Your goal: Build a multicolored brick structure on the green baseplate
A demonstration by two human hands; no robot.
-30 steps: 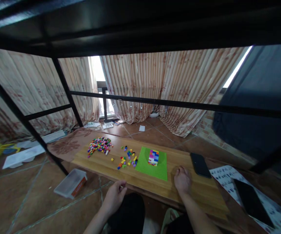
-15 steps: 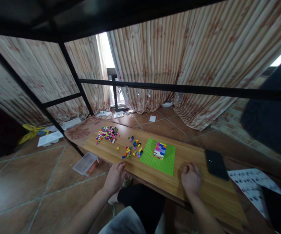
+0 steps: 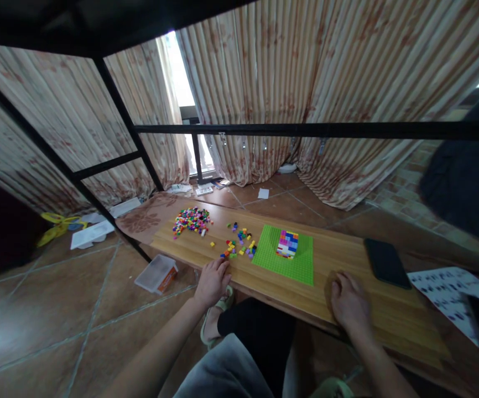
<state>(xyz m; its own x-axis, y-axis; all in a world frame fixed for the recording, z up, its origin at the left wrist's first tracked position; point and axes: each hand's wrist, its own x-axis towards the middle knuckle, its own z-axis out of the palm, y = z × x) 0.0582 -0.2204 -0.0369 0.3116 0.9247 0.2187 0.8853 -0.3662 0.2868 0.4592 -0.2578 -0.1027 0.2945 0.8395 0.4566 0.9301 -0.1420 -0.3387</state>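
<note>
A low wooden board (image 3: 347, 260) lies on the tiled floor in front of me. On it sits a green baseplate (image 3: 293, 265) with a multicoloured brick block (image 3: 287, 244) built on it. Left of the plate lie several loose bricks (image 3: 239, 246), and further left a bigger pile of bricks (image 3: 191, 219). My left hand (image 3: 212, 281) rests on the board's near edge just below the loose bricks, fingers curled with nothing visible in them. My right hand (image 3: 348, 301) lies on the board right of the baseplate, fingers bent against the wood, holding nothing.
A dark phone (image 3: 386, 262) lies on the board's right end. A clear plastic box (image 3: 156, 273) stands on the floor left of the board. Black metal frame bars (image 3: 306, 130) cross overhead and behind. Printed paper (image 3: 451, 284) lies at right; curtains hang behind.
The view has tilted down and shifted. My left hand has come up from below the board onto its near edge by the loose bricks. My right hand stays on the board.
</note>
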